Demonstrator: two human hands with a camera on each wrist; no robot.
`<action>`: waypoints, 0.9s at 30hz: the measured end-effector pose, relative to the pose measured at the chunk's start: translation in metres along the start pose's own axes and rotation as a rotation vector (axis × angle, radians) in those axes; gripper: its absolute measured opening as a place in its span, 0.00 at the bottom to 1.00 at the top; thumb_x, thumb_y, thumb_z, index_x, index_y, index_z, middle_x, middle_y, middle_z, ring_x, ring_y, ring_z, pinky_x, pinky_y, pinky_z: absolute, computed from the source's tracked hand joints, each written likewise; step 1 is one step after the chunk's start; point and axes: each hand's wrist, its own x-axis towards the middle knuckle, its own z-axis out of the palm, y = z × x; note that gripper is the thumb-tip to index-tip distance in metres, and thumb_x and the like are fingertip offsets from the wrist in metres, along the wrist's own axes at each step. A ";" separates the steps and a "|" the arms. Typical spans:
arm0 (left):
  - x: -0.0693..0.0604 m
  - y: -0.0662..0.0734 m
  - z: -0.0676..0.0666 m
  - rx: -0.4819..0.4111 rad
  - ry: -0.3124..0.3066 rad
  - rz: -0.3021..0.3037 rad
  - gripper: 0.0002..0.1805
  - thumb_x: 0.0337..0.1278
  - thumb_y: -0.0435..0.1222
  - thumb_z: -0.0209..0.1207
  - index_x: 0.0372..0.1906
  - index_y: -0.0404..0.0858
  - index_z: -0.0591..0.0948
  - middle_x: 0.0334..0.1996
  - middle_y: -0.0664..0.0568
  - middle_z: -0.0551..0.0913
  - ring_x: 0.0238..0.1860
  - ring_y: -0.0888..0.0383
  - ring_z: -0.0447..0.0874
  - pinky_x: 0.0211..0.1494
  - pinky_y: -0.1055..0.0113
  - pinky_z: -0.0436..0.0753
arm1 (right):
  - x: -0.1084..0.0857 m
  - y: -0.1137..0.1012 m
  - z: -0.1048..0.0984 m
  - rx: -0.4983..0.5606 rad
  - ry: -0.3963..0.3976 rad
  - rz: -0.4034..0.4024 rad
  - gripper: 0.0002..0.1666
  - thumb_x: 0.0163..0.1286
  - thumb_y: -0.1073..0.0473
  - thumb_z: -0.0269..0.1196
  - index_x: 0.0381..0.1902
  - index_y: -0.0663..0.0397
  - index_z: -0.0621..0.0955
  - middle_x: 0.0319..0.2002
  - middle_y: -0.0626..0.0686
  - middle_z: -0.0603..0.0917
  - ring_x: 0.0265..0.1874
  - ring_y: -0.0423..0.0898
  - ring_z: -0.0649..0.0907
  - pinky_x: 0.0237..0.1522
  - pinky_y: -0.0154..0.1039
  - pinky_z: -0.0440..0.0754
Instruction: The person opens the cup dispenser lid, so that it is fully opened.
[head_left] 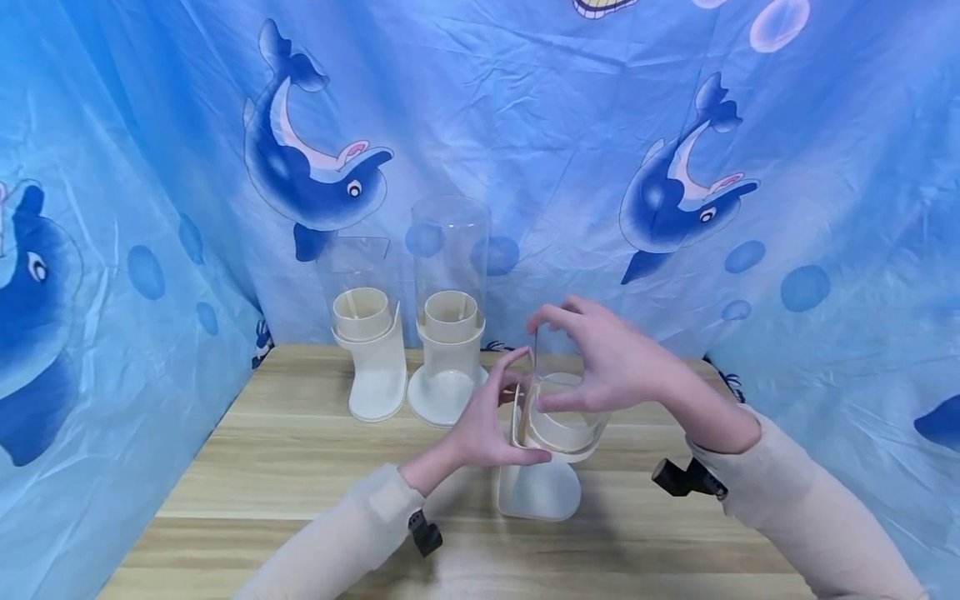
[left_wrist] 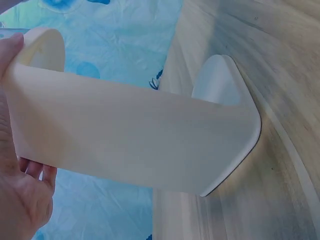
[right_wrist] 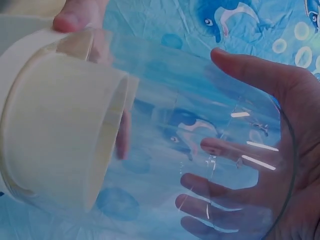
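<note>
A white stand (head_left: 542, 492) with a rounded foot and a ring-shaped holder at its top is on the wooden table. My left hand (head_left: 483, 425) grips the holder, thumb in front and fingers round the back. In the left wrist view the stand's broad curved column (left_wrist: 125, 125) shows, with fingers wrapped at its upper end. A clear cylinder (right_wrist: 160, 170) sits around the white inner cup (right_wrist: 60, 130) of that holder. My right hand (head_left: 615, 362) holds the cylinder near its upper end, fingers spread along one side and thumb on the other.
Behind and to the left, two similar white stands, one at left (head_left: 378, 379) and one in the middle (head_left: 448, 379), stand near the table's back edge, both with clear cylinders on top. A blue dolphin-printed curtain (head_left: 510, 108) encloses the wooden table (head_left: 300, 467).
</note>
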 end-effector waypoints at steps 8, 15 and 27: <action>0.005 0.002 -0.005 0.088 -0.052 -0.060 0.42 0.31 0.45 0.87 0.57 0.48 0.78 0.50 0.57 0.84 0.54 0.62 0.84 0.62 0.64 0.87 | 0.002 -0.003 -0.004 -0.016 0.021 0.021 0.43 0.45 0.38 0.85 0.59 0.34 0.80 0.53 0.48 0.83 0.54 0.50 0.83 0.46 0.49 0.84; 0.000 -0.003 -0.008 0.034 -0.112 -0.051 0.41 0.31 0.44 0.86 0.57 0.46 0.78 0.47 0.55 0.84 0.49 0.63 0.82 0.57 0.63 0.88 | 0.007 -0.002 -0.001 -0.019 0.006 0.005 0.41 0.43 0.36 0.85 0.56 0.35 0.82 0.51 0.45 0.86 0.51 0.48 0.85 0.44 0.46 0.83; 0.004 -0.006 -0.007 0.037 -0.093 -0.006 0.44 0.28 0.44 0.86 0.58 0.43 0.78 0.49 0.53 0.84 0.50 0.62 0.83 0.58 0.65 0.88 | 0.012 0.008 -0.008 0.057 -0.027 0.021 0.40 0.43 0.39 0.86 0.56 0.31 0.82 0.53 0.44 0.86 0.50 0.50 0.86 0.53 0.52 0.86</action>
